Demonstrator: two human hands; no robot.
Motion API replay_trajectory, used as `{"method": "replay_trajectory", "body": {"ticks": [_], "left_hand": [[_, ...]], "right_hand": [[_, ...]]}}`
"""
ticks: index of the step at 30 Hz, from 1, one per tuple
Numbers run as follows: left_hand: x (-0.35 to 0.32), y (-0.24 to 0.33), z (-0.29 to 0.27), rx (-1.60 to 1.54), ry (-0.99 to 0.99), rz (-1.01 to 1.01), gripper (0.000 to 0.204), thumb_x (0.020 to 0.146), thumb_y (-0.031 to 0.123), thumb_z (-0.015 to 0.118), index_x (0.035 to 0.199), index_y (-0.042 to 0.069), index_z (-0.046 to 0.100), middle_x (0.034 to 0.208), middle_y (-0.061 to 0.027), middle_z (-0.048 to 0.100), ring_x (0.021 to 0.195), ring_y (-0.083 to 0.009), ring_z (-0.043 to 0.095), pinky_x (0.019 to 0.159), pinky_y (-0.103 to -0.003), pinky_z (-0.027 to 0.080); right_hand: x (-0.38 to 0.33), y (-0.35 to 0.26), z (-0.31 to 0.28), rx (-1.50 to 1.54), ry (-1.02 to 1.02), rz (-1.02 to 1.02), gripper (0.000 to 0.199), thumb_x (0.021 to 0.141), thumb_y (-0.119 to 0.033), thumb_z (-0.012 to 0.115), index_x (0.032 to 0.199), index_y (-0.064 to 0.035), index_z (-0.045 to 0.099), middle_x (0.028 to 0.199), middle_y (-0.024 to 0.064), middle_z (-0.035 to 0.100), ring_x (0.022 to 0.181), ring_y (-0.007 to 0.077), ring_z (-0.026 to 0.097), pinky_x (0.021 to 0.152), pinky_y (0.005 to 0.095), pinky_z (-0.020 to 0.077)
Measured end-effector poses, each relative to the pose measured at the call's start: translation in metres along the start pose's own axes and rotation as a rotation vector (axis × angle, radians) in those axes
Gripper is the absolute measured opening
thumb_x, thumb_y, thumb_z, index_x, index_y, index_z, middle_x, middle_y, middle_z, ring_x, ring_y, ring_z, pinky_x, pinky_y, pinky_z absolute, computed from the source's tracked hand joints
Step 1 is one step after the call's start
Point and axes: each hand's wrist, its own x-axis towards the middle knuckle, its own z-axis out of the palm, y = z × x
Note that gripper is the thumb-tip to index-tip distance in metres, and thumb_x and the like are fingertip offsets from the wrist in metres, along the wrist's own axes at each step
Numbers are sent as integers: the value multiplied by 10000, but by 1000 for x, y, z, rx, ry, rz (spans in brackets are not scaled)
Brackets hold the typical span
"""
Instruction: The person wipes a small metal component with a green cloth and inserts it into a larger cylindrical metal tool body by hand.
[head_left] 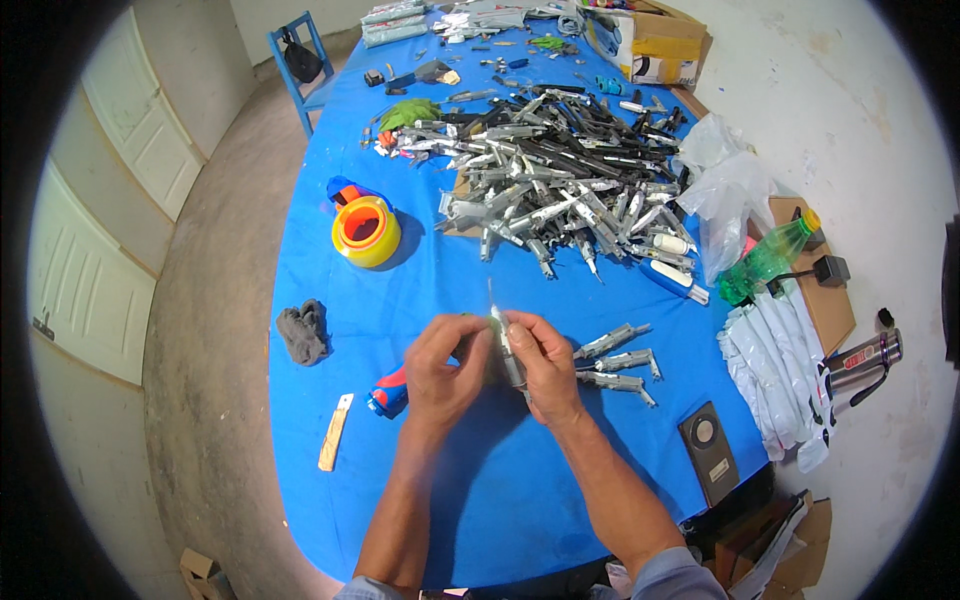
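My right hand [548, 365] grips a slim grey-and-white plastic mechanism [507, 348], held nearly upright above the blue cloth. A thin pale tip rises from its top end. My left hand [445, 365] is closed beside it, fingers pinched around something greenish, perhaps a rag, mostly hidden by the fingers. Just left of that wrist lies a red-and-blue tool [388, 393], partly covered by the hand. Three similar grey mechanisms [612, 341] rest on the table to the right of my right hand. Farther off, a big heap of grey and black mechanisms [560, 170] spreads over the table.
A yellow tape roll [366, 232], grey rag [302, 332] and wood-coloured strip [336, 433] lie to the left. Rightward are a dark flat device [708, 455], white plastic bags [760, 370], a green bottle [770, 262] and a steel flask [866, 358]. A cardboard box [655, 45] stands far back.
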Motion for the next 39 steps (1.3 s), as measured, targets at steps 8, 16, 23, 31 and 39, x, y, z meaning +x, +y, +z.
{"method": "replay_trajectory", "body": {"ticks": [8, 16, 23, 31, 39], "left_hand": [[-2, -9, -1, 49, -35, 128, 115, 888, -22, 766, 997, 11, 751, 917, -111, 725, 720, -179, 685, 635, -285, 528], [-2, -3, 2, -19, -110, 32, 101, 895, -19, 757, 993, 2, 744, 917, -122, 732, 760, -199, 704, 682, -301, 543], [0, -1, -2, 16, -7, 13, 89, 899, -9, 757, 986, -4, 741, 882, -113, 722, 754, -197, 695, 662, -307, 523], [-1, -6, -6, 65, -56, 89, 102, 886, -24, 761, 984, 4, 745, 908, -120, 725, 737, -206, 699, 658, -315, 538], [2, -3, -7, 75, -183, 111, 105, 903, -12, 754, 1006, 9, 750, 911, -110, 720, 737, -187, 686, 662, -304, 536]], "right_hand": [[-1, 1, -2, -89, -3, -33, 314, 1053, -144, 570, 1301, 9, 687, 1105, 16, 701, 956, 68, 618, 830, 230, 501], [0, -1, -5, 8, 37, -3, 309, 1050, -138, 590, 1301, 14, 686, 1117, 33, 705, 967, 72, 624, 844, 239, 508], [-3, 0, 0, -77, -20, -31, 285, 1057, -114, 603, 1300, 8, 690, 1104, 17, 700, 935, 61, 620, 812, 222, 508], [-2, -1, 5, -101, 4, -35, 298, 1051, -116, 608, 1306, 12, 694, 1059, 0, 690, 907, 49, 596, 794, 215, 492], [0, 0, 3, -77, 71, -51, 319, 1055, -132, 599, 1306, 44, 685, 1130, 44, 706, 987, 90, 630, 877, 239, 512]]}}
